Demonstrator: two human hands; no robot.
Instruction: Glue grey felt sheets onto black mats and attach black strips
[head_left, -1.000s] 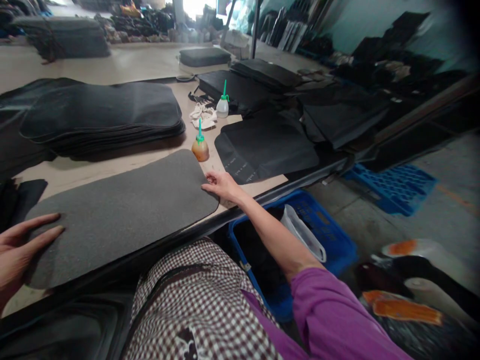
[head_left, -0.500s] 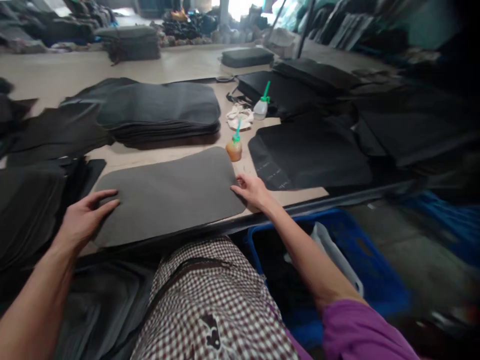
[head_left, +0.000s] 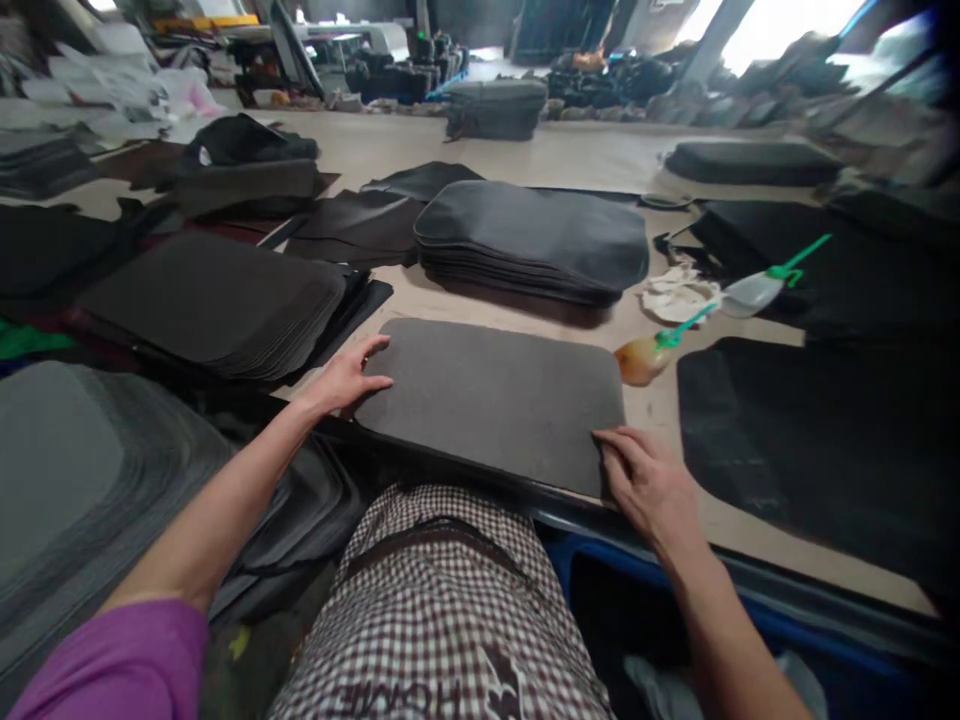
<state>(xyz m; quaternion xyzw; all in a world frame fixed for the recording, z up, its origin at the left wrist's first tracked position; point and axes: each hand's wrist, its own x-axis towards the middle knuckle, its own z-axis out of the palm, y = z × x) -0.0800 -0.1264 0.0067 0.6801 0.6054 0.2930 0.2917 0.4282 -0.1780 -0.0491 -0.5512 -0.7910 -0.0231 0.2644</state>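
Note:
A grey rounded sheet [head_left: 495, 400] lies flat on the table along its near edge. My left hand [head_left: 341, 380] rests at the sheet's left end, thumb and index finger spread apart on its top. At the right end, my right hand [head_left: 649, 485] has its fingers closed round the edge, thumb and index finger together near the front corner. Just past that end a bottle of amber liquid [head_left: 641, 362] with a green nozzle touches or nearly touches the sheet; a white bottle [head_left: 750, 295] leans behind it.
Behind the sheet sits a stack of dark rounded panels [head_left: 532, 235]. Another dark stack [head_left: 217, 300] is to the left, and grey sheets [head_left: 60, 450] are piled lower left. A black panel [head_left: 795, 430] lies right. Below the table edge is a blue crate [head_left: 825, 660].
The view has turned left, so the table's things appear shifted right. The grey sheet stays on the table between both hands. My right hand has slid nearer the front corner.

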